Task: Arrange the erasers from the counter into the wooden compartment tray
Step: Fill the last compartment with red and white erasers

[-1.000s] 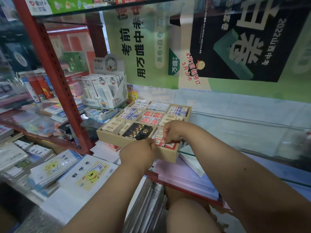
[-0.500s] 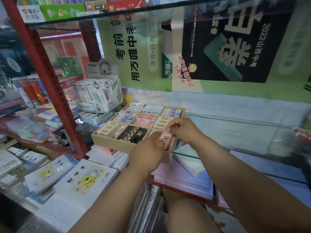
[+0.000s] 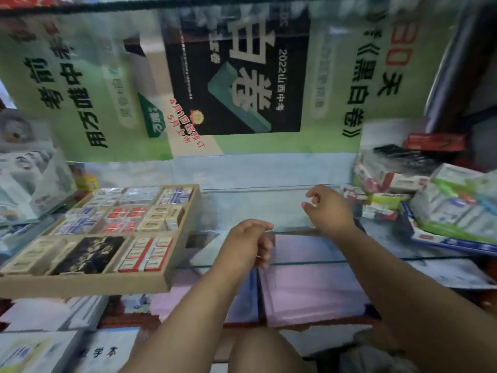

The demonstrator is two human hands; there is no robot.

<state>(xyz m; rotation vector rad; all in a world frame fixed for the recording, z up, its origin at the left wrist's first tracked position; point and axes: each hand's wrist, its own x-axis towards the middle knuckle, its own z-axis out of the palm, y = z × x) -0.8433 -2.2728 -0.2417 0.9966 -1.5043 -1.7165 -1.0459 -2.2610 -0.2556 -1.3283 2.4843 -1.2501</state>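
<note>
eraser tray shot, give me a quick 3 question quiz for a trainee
1. True or false: the right hand is over the wooden tray.
2. What fills the tray's nearest right compartment?
A. red and white erasers
B. black erasers
C. nothing
3. Fill in: the left hand holds ____.

Key:
1. False. It is right of the tray, over the glass counter.
2. A
3. Nothing, as far as the view shows; its fingers hang loosely curled.

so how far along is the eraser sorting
Nearly all sections of the wooden tray hold packed erasers, including the red-and-white ones in the near right section. Nothing is in hand: the left hand and right hand are both empty. The right one is near small boxes on the right; possibly more stock.
</note>
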